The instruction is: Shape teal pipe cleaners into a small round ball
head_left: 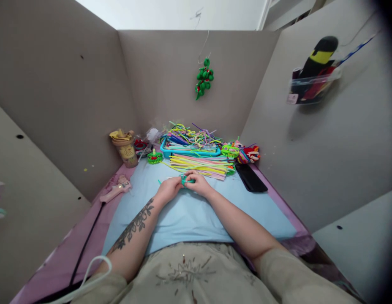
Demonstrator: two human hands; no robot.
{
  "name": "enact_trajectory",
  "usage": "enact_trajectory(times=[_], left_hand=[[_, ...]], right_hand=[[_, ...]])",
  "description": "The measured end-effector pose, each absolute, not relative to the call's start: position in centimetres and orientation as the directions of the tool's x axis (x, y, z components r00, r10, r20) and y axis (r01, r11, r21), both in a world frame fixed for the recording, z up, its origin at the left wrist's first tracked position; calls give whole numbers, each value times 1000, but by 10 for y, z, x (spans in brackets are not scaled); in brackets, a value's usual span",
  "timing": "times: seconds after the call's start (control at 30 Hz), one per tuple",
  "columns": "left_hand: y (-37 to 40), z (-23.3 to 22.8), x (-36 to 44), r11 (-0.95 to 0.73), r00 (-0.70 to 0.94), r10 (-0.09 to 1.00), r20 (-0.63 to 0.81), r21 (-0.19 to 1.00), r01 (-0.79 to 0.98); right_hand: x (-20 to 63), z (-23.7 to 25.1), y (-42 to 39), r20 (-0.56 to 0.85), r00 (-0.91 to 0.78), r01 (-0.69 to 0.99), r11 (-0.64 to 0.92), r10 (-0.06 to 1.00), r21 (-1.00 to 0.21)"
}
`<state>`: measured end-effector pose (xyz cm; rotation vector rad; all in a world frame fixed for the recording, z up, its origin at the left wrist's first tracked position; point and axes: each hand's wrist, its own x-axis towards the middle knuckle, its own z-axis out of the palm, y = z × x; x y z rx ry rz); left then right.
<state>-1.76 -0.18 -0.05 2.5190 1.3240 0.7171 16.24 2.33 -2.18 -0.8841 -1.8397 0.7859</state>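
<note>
Near the middle of the blue cloth (189,215), both hands meet around a small teal pipe-cleaner piece (184,180). My left hand (169,188) pinches its left side, and a teal end sticks out beyond the fingers. From the right, my right hand (198,183) has its fingers closed on the same piece. Much of the piece is hidden by the fingers, so its full shape cannot be made out. Just beyond the hands lies a row of yellow and pink pipe cleaners (199,165).
Behind stands a blue tray (164,153) heaped with pipe cleaners. A green figure (154,157), a cup (125,152) and a pink glue gun (116,191) are leftward. A black phone (251,178) lies right. Grey panels enclose the table; a green ornament (204,79) hangs behind.
</note>
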Motion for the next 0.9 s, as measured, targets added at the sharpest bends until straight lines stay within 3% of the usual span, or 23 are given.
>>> enact_trajectory(times=[0.47,0.57,0.67,0.8,0.9], left_hand=[[4,-3,-27,-519,416,854,311,489,701],[4,0,-29,-494,344,860,377,446,746],[1,3,-27,-447,185,820,542,404,798],[-2,2,-20,-433,-70,684,726,481,762],[3,-5,-12,-485,-35,773,634,624,613]], right_hand=[[176,-13,27,412,-383,255,523,827,-813],[180,-11,29,397,-398,278,522,827,-806],[178,-13,32,400,-364,269,506,841,-819],[166,-17,36,352,-93,77,359,932,-930],[155,-16,34,206,-21,-186,199,978,-962]])
